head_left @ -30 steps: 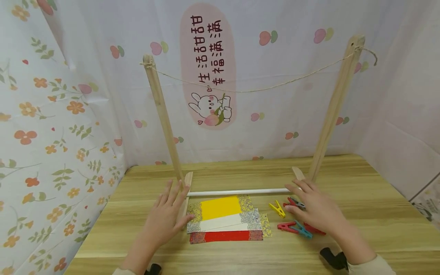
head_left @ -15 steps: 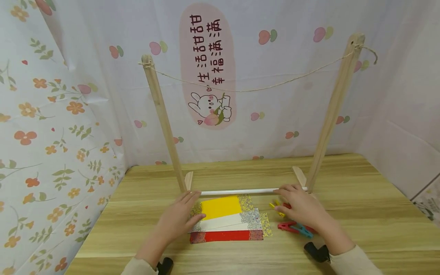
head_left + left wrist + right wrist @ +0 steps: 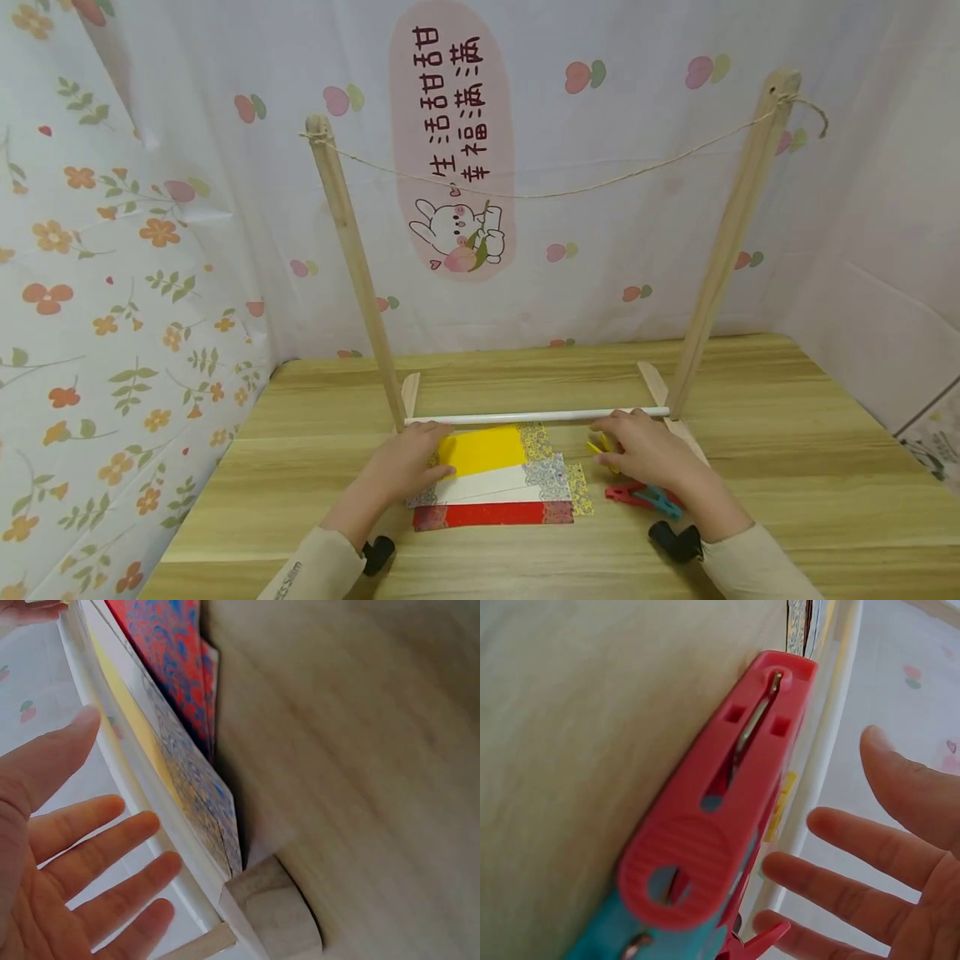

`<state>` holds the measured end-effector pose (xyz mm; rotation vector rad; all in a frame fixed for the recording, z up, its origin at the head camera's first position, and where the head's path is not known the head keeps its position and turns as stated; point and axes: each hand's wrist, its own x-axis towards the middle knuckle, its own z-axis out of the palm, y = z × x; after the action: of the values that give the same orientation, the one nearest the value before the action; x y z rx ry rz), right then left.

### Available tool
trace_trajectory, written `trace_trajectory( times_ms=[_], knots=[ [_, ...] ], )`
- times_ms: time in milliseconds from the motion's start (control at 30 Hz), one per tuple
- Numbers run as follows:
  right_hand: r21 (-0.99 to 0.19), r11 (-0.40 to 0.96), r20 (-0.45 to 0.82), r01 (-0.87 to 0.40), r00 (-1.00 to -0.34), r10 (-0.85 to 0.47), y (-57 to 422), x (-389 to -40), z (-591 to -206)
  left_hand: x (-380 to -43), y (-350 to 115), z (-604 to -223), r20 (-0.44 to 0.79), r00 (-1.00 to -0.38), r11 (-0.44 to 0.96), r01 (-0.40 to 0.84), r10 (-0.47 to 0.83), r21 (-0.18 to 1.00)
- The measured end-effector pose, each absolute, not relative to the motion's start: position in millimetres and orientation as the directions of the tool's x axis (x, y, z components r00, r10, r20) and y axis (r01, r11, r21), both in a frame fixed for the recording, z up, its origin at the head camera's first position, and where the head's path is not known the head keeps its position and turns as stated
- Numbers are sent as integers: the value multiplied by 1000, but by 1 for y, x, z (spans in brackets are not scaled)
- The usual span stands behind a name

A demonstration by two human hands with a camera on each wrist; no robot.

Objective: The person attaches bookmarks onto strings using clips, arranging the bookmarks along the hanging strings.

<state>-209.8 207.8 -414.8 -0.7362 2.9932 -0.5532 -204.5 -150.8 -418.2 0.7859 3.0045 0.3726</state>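
Flat strips lie overlapped on the table: a yellow strip (image 3: 483, 450), a white strip (image 3: 487, 486) and a red strip (image 3: 495, 514), all with patterned ends. My left hand (image 3: 401, 467) is over their left ends, its fingers spread and holding nothing in the left wrist view. My right hand (image 3: 651, 454) hovers over a group of clothes pegs, fingers extended and apart from them. Of these, a red clothes peg (image 3: 727, 787) looms large in the right wrist view, above a teal clothes peg (image 3: 660, 502). A yellow clothes peg (image 3: 600, 446) is partly hidden by the right hand.
A wooden frame stands behind the strips, with a left post (image 3: 352, 250) and a right post (image 3: 731, 242). Its white rod (image 3: 525, 416) runs low between them, and a sagging twine (image 3: 525, 196) is tied near their tops. A patterned cloth (image 3: 600, 183) hangs behind.
Both hands have moved inward: the left from beside the left post onto the strips' left ends, the right leftward over the pegs. Strips and frame have stayed in place.
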Motion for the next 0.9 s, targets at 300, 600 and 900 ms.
trace_trajectory(
  times_ms=[300, 600, 900],
  knots=[
    [-362, 828, 4, -427, -889, -457, 209, -213, -417, -211, -144, -423, -34, -860, 843, 491, 510, 222],
    [-359, 818, 13, -449, -879, -477, 209, -218, -417, -218, -139, -419, -101, -867, 864, 464, 489, 195],
    [-329, 823, 12, -463, -873, -487, 204, -225, -422, -217, -143, -415, -107, -861, 857, 467, 497, 216]
  ],
)
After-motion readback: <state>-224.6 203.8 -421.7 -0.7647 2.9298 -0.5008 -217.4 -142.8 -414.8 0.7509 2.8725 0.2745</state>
